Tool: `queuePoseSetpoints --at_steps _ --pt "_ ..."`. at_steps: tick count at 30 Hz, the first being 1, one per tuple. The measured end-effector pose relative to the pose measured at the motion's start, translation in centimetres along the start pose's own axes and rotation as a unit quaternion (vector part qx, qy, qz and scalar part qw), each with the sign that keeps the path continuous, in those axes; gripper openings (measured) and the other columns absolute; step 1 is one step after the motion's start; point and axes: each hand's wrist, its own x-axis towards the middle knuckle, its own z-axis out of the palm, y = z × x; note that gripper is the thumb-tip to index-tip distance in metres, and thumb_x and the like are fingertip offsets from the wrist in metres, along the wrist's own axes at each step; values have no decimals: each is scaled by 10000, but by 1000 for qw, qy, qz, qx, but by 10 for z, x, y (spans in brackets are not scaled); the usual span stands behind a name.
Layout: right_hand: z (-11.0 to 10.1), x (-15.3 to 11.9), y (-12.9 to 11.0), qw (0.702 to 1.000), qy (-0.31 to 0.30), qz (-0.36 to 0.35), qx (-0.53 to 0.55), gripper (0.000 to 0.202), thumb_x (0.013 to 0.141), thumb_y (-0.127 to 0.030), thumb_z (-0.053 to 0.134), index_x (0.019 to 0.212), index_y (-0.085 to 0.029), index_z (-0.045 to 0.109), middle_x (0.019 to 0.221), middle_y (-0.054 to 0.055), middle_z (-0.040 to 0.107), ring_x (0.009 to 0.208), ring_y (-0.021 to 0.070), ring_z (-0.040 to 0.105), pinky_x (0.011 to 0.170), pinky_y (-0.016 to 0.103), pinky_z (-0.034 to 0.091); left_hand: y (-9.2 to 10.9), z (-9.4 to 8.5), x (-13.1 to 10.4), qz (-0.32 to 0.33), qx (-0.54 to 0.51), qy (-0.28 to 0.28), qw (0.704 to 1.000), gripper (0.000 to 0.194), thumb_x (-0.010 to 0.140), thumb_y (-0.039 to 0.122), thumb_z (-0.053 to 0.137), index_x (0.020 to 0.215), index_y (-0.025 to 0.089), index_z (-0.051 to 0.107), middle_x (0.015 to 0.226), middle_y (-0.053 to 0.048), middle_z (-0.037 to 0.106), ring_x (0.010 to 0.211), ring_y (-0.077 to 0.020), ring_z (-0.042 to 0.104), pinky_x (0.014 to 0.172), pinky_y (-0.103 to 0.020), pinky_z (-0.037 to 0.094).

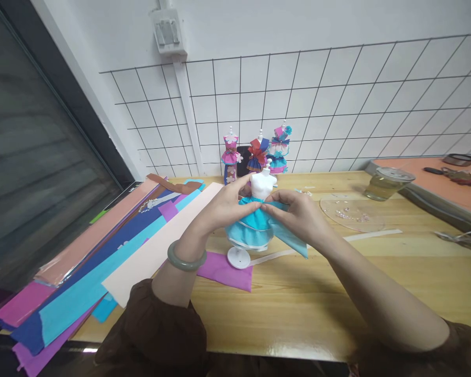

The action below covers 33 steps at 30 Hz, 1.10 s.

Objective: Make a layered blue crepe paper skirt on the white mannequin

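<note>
Mannequin sits at the middle of the desk, well in from the near edge, where both our hands can reach its waist. It leans away from us; the base overlaps a piece of purple cloth in view, though we cannot tell whether they touch.

Our left hand curves around the side of the waist, its thumb pressing the top of the blue skirt, probably to steady the body and keep the waistband up; what its hidden fingers grip, we cannot tell. Our right hand pinches, thumb against forefinger with hardly any gap, on fabric at the waist's other side. A loose blue tail hangs below it, which suggests that the pinch keeps the cloth gathered.

The cloth pile spreads over the desk's left edge and near-left corner, presumably to leave us elbow room. At the back edge stand 3 dressed figures, perhaps to be looked at. Toward the right edge, a clear plate seems to stop beads from scattering.
</note>
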Motion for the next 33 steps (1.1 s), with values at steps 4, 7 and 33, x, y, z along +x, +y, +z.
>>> queuePoseSetpoints --at_steps 4,7,33 --pt "-4 0 1 999 -25 11 25 212 801 -337 568 854 -174 692 785 38 708 668 175 615 581 271 443 -4 0 2 -4 -23 5 1000 498 768 144 567 1253 188 465 1164 -85 601 1049 -197 567 855 -310 472" --pt "-7 1 3 998 -25 26 41 224 787 -343 583 872 -175 705 797 52 719 684 196 635 581 288 467 -4 0 2 -4 -25 9 1000 507 763 131 557 1259 185 465 1187 -92 593 1044 -192 570 851 -308 474" --pt "1 2 2 995 6 44 94 236 763 -384 623 826 -158 648 730 44 674 625 165 588 538 268 438 -4 0 1 -13 -9 18 1000 545 754 142 572 1283 184 452 1147 -93 610 1039 -208 575 851 -332 483"
